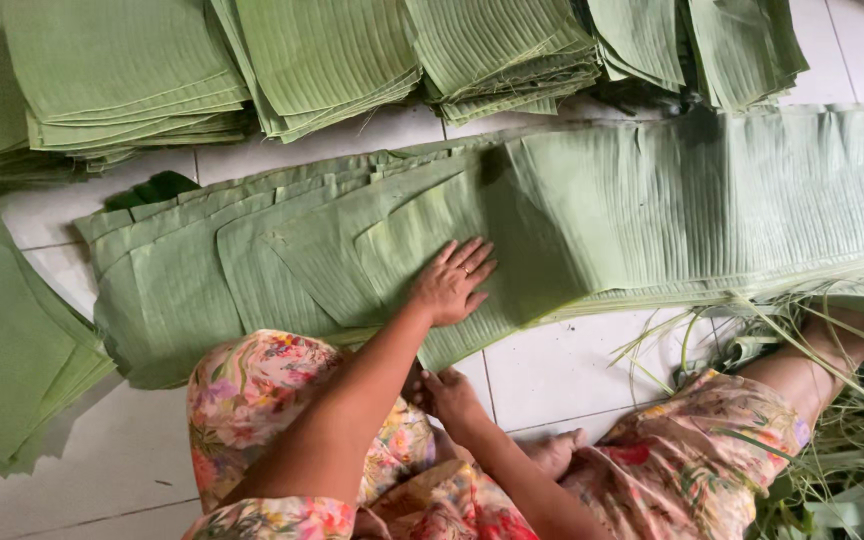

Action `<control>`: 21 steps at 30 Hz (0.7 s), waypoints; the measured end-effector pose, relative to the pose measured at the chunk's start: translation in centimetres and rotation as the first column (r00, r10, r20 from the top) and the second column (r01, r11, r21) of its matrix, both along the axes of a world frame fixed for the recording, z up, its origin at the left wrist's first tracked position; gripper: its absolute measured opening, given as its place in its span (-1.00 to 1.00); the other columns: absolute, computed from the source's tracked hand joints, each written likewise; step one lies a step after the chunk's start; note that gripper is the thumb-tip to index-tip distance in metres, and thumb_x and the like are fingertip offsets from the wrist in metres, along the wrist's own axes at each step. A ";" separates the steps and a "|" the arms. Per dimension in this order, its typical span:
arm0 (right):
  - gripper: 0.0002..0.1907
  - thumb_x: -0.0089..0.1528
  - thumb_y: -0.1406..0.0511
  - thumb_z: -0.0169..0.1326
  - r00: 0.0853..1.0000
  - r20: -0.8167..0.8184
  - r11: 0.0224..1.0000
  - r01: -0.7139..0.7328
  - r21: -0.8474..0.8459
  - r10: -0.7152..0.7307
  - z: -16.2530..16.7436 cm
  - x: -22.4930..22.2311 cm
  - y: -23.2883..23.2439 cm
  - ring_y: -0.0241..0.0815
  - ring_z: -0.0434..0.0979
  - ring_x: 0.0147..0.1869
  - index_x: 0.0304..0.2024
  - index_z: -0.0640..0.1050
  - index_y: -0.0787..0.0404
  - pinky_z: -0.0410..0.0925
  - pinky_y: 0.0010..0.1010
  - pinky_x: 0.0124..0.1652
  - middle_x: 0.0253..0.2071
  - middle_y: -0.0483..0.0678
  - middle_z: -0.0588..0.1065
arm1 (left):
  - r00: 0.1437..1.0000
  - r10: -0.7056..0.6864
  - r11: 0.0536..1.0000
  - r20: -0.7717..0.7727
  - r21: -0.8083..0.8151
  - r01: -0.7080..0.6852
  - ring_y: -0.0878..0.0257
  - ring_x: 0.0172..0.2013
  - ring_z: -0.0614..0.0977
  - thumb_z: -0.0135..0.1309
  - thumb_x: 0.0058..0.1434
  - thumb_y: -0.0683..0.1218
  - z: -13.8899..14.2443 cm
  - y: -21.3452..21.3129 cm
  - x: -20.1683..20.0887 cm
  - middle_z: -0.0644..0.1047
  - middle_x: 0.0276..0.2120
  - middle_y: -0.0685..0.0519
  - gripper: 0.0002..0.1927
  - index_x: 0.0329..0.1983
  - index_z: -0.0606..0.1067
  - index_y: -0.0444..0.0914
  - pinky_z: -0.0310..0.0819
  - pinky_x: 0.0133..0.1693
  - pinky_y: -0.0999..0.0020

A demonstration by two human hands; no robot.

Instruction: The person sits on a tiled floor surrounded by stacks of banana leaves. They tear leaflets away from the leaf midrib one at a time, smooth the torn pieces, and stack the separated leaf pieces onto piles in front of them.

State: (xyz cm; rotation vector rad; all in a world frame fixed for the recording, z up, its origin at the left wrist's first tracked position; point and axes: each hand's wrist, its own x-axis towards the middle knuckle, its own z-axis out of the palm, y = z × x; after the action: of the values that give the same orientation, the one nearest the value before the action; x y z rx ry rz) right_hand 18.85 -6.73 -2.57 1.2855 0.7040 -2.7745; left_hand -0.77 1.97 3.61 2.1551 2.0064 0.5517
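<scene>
Overhead, largest to smallest:
Floor: white tiles [572, 375], the work surface for a seated person in a floral garment [252, 390].
Cut stacks: squared banana-leaf piles [132, 80] line the far edge, sorted and apart.
Long leaf: banana leaf strip [652, 210] lies flat across the tiles, pieces overlapping at its near-left end.
Left hand: left hand [452, 283] presses open-palmed on the leaf, seemingly pinning it flat; grasps nothing.
Right hand: right hand [447, 392] at the leaf's near edge, behind the forearm; grip cannot be told.
Scraps: leaf ribs [832, 400] heaped right.
</scene>
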 end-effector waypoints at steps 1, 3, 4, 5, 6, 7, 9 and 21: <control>-0.81 0.40 0.27 0.00 0.996 0.060 0.982 -0.076 0.173 0.067 0.0 0.4 -0.2 -0.29 0.48 -0.33 -0.20 0.48 0.29 0.40 -0.43 -0.26 -0.37 -0.08 0.51 | 0.999 0.013 1.000 -0.031 -0.027 -0.014 0.05 0.50 0.06 -0.06 0.32 0.18 -0.2 -0.2 0.2 0.14 0.50 0.00 -0.36 0.42 0.32 -0.13 -0.15 0.43 -0.10; -0.76 0.42 0.27 0.02 0.959 0.218 0.839 -0.264 0.476 0.178 0.9 2.3 0.0 -0.26 0.30 -0.50 -0.22 0.54 0.33 0.25 -0.39 -0.44 -0.50 -0.07 0.43 | 0.998 0.033 0.998 -0.049 -0.060 -0.036 0.07 0.50 0.06 -0.05 0.31 0.18 -0.5 -0.5 0.3 0.15 0.50 0.02 -0.36 0.42 0.32 -0.12 -0.18 0.43 -0.11; -0.80 0.39 0.28 0.01 0.912 0.333 0.743 -0.394 0.541 0.240 1.9 3.6 0.4 -0.27 0.32 -0.51 -0.20 0.58 0.29 0.27 -0.37 -0.44 -0.53 -0.06 0.44 | 0.998 0.030 0.998 -0.054 -0.059 -0.033 0.07 0.50 0.06 -0.05 0.31 0.18 -0.6 -0.6 0.2 0.15 0.50 0.02 -0.35 0.42 0.32 -0.12 -0.19 0.44 -0.11; -0.80 0.35 0.30 0.00 0.849 0.447 0.626 -0.515 0.586 0.280 3.3 5.4 1.4 -0.27 0.34 -0.53 -0.18 0.63 0.25 0.29 -0.36 -0.44 -0.56 -0.05 0.45 | 0.998 0.027 0.998 -0.063 -0.053 -0.030 0.07 0.50 0.06 -0.05 0.30 0.19 -0.8 -0.5 0.1 0.15 0.50 0.02 -0.35 0.43 0.32 -0.12 -0.19 0.44 -0.11; -0.80 0.33 0.31 0.01 0.781 0.539 0.512 -0.618 0.596 0.315 4.9 7.1 2.5 -0.22 0.40 -0.49 -0.17 0.64 0.24 0.34 -0.33 -0.40 -0.53 0.00 0.50 | 0.998 0.027 0.999 -0.056 -0.045 -0.029 0.06 0.50 0.06 -0.04 0.30 0.19 -0.9 -0.5 0.0 0.16 0.49 0.02 -0.34 0.43 0.32 -0.12 -0.18 0.43 -0.11; -0.79 0.30 0.32 0.02 0.701 0.630 0.389 -0.712 0.585 0.335 7.0 9.7 3.8 -0.18 0.47 -0.46 -0.15 0.65 0.24 0.40 -0.31 -0.36 -0.50 0.04 0.55 | 0.999 0.027 0.999 -0.045 -0.038 -0.029 0.06 0.49 0.06 -0.04 0.29 0.19 -1.0 -0.5 0.0 0.16 0.48 0.02 -0.34 0.42 0.32 -0.12 -0.18 0.42 -0.12; -0.77 0.28 0.28 0.04 0.510 0.830 0.161 -0.860 0.485 0.226 11.1 14.4 6.2 -0.11 0.49 -0.36 -0.08 0.63 0.20 0.41 -0.26 -0.29 -0.36 0.04 0.54 | 0.999 0.027 0.999 -0.031 -0.040 -0.028 0.06 0.49 0.06 -0.03 0.29 0.20 -1.2 -0.3 0.0 0.17 0.48 0.03 -0.34 0.42 0.32 -0.11 -0.18 0.42 -0.13; -0.53 0.26 0.11 0.18 0.772 0.561 0.307 -0.479 0.822 -0.298 8.9 5.8 14.9 -0.08 0.67 -0.38 0.09 0.55 0.29 0.45 -0.31 -0.25 -0.06 0.17 0.59 | 0.998 -0.015 0.998 -0.055 0.063 0.019 0.03 0.34 0.28 0.10 0.14 0.08 -1.6 -0.5 0.8 0.37 0.24 -0.01 -0.59 0.08 0.56 0.00 0.03 0.31 -0.18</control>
State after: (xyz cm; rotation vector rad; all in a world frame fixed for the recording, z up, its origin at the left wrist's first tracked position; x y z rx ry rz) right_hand 24.60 8.15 6.34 1.9704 2.3933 -1.2997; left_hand 0.05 1.51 1.96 2.2454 2.0228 0.5682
